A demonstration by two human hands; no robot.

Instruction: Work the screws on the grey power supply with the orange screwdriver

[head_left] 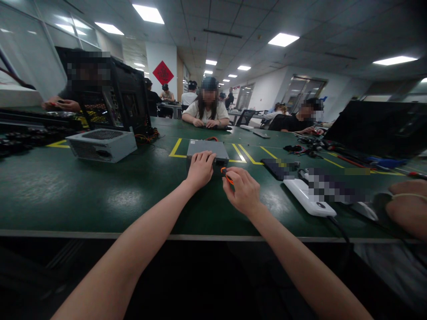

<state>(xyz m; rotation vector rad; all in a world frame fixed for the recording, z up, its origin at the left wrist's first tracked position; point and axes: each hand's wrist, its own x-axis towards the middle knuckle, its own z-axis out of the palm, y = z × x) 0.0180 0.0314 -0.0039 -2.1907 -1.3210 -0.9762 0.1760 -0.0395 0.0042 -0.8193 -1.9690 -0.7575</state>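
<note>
A grey metal computer power supply (pixel 207 147) sits on the green table in front of me. My left hand (pixel 201 169) rests over its near left part, the bent fingers gripping its top edge. Just right of it, my right hand (pixel 243 189) pinches an orange cable with a black end (pixel 229 178) between thumb and fingertips. The black end points at the socket side of the power supply, close to it; whether they touch I cannot tell. Some red-orange wires (pixel 211 138) show behind the power supply.
Another power supply (pixel 102 144) lies left, before a black computer case (pixel 116 93). On the right are a black phone-like slab (pixel 276 169), a white power bank (pixel 309 198) with a cable, and a dark monitor (pixel 380 126). A person (pixel 208 106) sits opposite; another's hand (pixel 408 206) shows far right.
</note>
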